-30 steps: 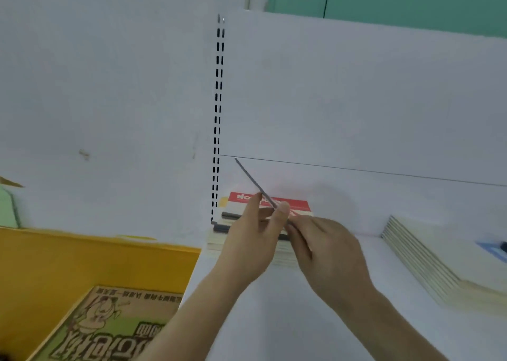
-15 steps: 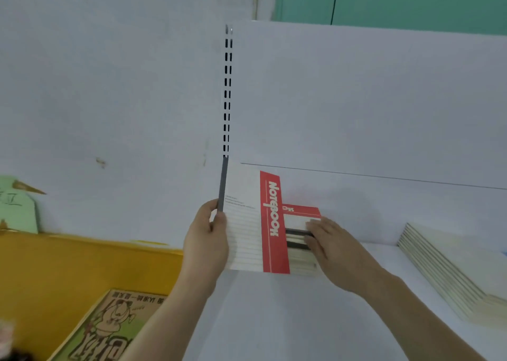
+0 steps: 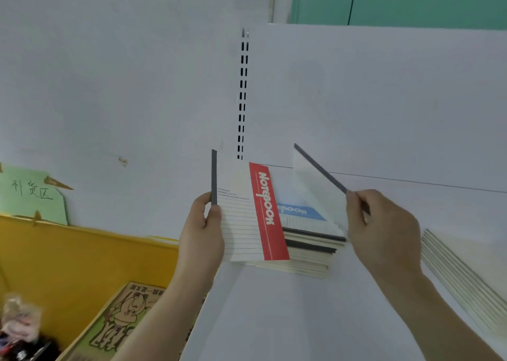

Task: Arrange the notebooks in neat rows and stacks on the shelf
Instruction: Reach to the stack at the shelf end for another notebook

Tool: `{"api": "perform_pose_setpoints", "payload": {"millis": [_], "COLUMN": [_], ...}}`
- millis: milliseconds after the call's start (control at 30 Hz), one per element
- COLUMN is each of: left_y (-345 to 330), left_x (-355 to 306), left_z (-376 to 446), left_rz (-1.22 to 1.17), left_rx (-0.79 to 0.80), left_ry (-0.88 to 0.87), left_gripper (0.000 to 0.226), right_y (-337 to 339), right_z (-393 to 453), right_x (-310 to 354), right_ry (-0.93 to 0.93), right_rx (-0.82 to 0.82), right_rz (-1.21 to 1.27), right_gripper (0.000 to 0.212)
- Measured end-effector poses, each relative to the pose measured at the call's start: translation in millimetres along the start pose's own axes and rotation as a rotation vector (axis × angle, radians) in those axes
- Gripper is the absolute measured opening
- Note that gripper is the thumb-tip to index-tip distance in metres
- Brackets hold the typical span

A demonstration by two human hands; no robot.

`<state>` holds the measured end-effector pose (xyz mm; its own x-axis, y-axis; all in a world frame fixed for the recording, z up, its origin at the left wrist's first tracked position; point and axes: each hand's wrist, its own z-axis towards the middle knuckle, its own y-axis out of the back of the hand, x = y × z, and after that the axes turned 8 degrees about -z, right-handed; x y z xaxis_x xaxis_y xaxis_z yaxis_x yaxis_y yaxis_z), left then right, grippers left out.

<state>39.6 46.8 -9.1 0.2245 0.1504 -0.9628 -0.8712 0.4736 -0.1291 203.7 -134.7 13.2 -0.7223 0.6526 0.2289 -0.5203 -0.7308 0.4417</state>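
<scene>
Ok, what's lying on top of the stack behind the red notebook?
A blue-banded notebook tops the stack; the red notebook in the left hand covers its left part.

2 bare forearms, the left hand (image 3: 201,229) and right hand (image 3: 384,229) without sleeves, gloves or rings.

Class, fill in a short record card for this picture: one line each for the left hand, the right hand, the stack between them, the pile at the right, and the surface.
left hand: grips red-banded notebook upright by its dark spine
right hand: pinches second notebook by its spine, tilted
middle stack: lies flat, blue-labelled cover on top
right pile: cream notebooks, fanned
surface: white shelf
</scene>
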Motion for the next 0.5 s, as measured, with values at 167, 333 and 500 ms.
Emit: {"api": "perform_pose_setpoints", "payload": {"millis": [167, 333, 500], "left_y": [-23.7, -37.8, -40.7], "left_x": [-3.2, -2.9, 4.6], "left_z": [-17.9, -33.4, -39.1], "left_rz": [-0.171, -0.304, -0.269], "left_rx": [0.136, 0.223, 0.266], "left_ry": [0.083, 0.087, 0.010], "left_gripper": [0.023, 0.026, 0.037], "right_y": [-7.5, -21.4, -4.8], "right_z": [-54.2, -94.7, -95.9], "right_x": [54.9, 67.5, 55.0], "right_ry": [0.272, 0.445, 0.456], "right_rx": [-0.061, 0.113, 0.277], "right_rz": [0.112, 0.115, 0.220], "right_gripper": [0.026, 0.043, 0.049]}}
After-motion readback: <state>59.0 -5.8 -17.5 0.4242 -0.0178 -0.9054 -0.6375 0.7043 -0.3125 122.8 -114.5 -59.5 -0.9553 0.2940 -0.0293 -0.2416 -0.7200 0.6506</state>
